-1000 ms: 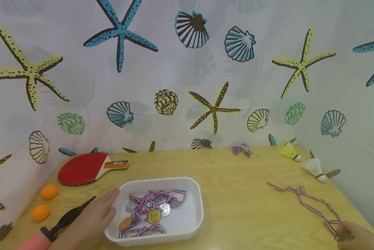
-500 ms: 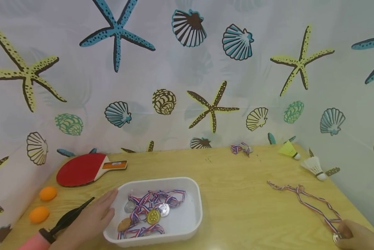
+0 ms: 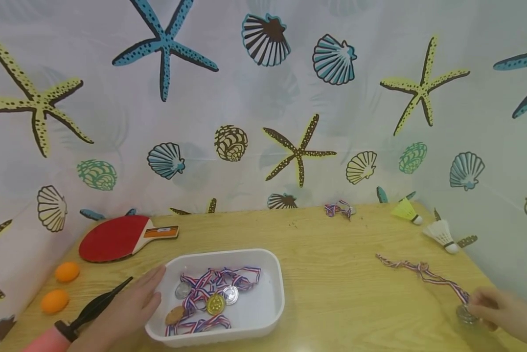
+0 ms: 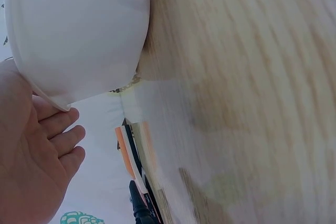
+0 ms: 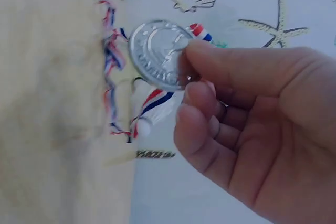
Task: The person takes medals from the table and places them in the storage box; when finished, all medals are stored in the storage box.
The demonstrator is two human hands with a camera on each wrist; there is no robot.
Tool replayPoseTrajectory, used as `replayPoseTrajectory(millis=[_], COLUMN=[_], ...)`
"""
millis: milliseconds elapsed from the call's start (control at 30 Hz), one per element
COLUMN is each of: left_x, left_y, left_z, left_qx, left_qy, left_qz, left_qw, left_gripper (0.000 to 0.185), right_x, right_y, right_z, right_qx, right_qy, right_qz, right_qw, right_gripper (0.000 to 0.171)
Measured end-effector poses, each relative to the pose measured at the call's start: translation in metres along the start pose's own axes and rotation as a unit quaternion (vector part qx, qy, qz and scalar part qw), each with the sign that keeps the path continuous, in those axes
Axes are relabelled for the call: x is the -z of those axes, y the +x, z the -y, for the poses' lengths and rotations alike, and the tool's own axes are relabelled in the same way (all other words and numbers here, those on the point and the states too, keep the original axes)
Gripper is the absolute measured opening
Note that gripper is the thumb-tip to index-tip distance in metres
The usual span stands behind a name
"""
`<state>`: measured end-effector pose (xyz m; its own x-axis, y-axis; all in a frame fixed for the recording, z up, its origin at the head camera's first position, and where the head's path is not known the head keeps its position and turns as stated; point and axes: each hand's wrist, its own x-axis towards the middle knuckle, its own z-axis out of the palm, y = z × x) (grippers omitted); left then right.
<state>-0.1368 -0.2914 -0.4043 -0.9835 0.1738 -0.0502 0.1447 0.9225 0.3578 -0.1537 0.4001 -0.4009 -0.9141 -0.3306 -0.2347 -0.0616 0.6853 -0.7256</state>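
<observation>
On the right of the table, my right hand [image 3: 503, 308] pinches a silver medal [image 5: 160, 56] between thumb and fingers, as the right wrist view shows. The medal's red, white and blue ribbon [image 3: 435, 278] trails away across the table, twisted and knotted. My left hand [image 3: 128, 313] rests against the left rim of a white plastic tray [image 3: 272, 313], fingers extended along it. In the left wrist view its fingertips [image 4: 73, 132] lie beside the tray's edge. Inside the tray are a gold medal [image 3: 216, 304], silver medals [image 3: 230, 295], a bronze medal [image 3: 174, 315] and tangled striped ribbons.
A red table tennis bat [image 3: 113, 238] lies back left, with two orange balls [image 3: 55, 301] and a black pump-like object [image 3: 96, 303] nearby. Another ribboned medal [image 3: 340, 209] sits at the back. Yellow [image 3: 405, 211] and white shuttlecocks [image 3: 441, 237] lie at the right edge, near the patterned curtain [image 3: 263, 98].
My right hand has lifted the silver medal and moved it up and slightly left. The near part of its ribbon loop has drawn together. My left hand stays at the tray.
</observation>
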Motion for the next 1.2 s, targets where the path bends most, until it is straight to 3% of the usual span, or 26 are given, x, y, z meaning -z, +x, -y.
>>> replayPoseTrajectory(millis=[167, 300, 533, 967, 1100, 1200], left_x=[0.0, 0.0, -0.001, 0.0, 0.0, -0.001], left_y=[0.0, -0.001, 0.0, -0.001, 0.0, 0.0], left_z=[0.0, 0.0, 0.002, -0.002, -0.001, -0.001], left_qx=[-0.002, -0.004, -0.004, -0.012, -0.012, -0.012], left_qy=[0.001, 0.002, 0.002, 0.001, 0.001, 0.0], left_qz=[-0.001, -0.004, -0.002, -0.012, -0.013, -0.014], left_qw=[1.0, 1.0, 1.0, 0.9999, 0.9998, 0.9998], left_gripper=[0.061, 0.061, 0.061, 0.061, 0.06, 0.06], right_x=[0.01, 0.018, 0.035, 0.055, 0.054, 0.053], right_y=[0.007, 0.016, 0.04, 0.081, 0.096, 0.106], right_z=[0.03, 0.058, 0.094, 0.165, 0.187, 0.201], right_qx=[0.071, 0.062, 0.087, 0.065, 0.104, 0.143], right_qy=[-0.049, -0.069, 0.0, 0.048, 0.104, 0.184], right_qz=[-0.081, -0.151, -0.212, -0.245, -0.248, -0.237], right_qw=[0.993, 0.984, 0.973, 0.966, 0.957, 0.943], right_gripper=[0.017, 0.021, 0.029, 0.052, 0.045, 0.034])
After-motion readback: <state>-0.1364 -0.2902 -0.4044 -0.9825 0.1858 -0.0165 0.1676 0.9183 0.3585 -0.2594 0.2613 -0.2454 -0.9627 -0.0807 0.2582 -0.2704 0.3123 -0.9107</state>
